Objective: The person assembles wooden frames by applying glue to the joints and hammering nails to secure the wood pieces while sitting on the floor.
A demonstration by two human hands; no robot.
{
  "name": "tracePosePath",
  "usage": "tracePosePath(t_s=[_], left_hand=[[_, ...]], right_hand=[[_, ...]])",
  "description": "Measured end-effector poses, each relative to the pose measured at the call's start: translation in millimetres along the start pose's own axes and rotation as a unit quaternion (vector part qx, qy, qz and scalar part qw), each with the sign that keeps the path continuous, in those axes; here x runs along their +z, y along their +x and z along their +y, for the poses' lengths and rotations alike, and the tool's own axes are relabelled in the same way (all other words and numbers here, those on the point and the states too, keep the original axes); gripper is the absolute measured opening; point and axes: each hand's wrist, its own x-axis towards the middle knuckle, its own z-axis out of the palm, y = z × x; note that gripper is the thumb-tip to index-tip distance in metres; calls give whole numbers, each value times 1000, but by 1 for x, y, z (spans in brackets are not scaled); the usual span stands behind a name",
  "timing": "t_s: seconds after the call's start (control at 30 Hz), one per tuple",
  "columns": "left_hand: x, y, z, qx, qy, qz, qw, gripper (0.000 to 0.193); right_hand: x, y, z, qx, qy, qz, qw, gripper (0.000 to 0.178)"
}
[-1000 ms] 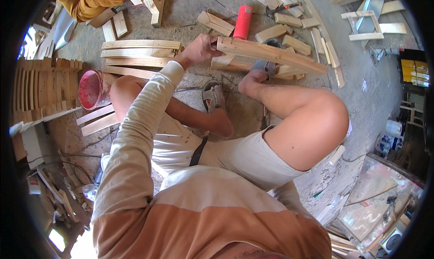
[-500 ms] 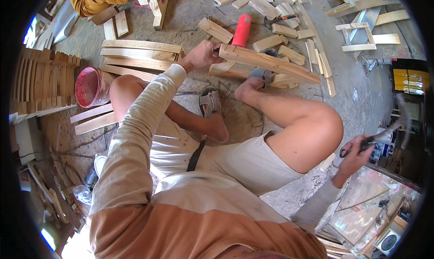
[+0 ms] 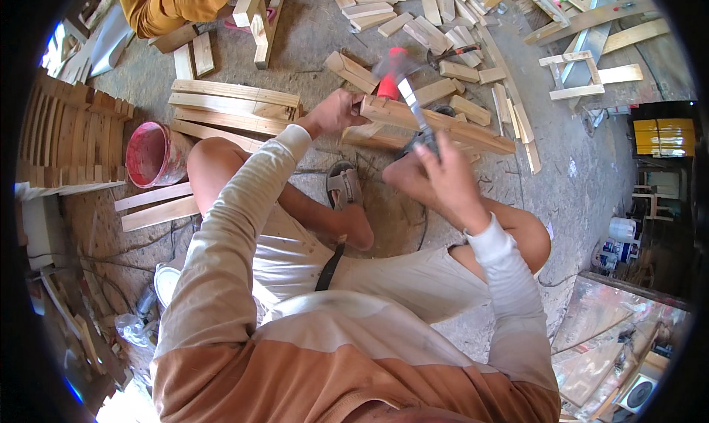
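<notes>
My right hand [image 3: 447,179] is closed round the dark handle of a hammer [image 3: 413,107]. The hammer's shaft is bare metal, and its head is smeared by motion over the left part of a wooden board [image 3: 450,127]. At that board's left end my left hand [image 3: 336,113] is closed, its fingers gripping the end; whether they also pinch something small is hidden. Just behind the board stands a red cylinder [image 3: 387,89], partly covered by the blurred hammer head. The board lies slanted above my sandalled feet, over other wood pieces.
Several cut wood blocks [image 3: 425,35] are strewn beyond the board, with a second hammer [image 3: 452,52] among them. Planks [image 3: 229,98] and a red-stained bucket [image 3: 148,155] lie to the left, beside stacked wood [image 3: 70,131]. Another person's clothed leg [image 3: 159,5] is at far left.
My right hand has swung the hammer from far right in to the board. The board's right end has shifted slightly left and down, while my left hand stays at its end.
</notes>
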Motion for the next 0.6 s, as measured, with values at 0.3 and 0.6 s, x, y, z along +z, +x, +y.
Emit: tracePosePath(t_s=[0.3,0.6], left_hand=[[-6,-9,5,12,19,14,1000,48],[1,-1,7,7,0,0,1000,50]], right_hand=[[-59,-5,-54,-90,187,139,968,18],[23,-12,40,-56,12,9,998,28]])
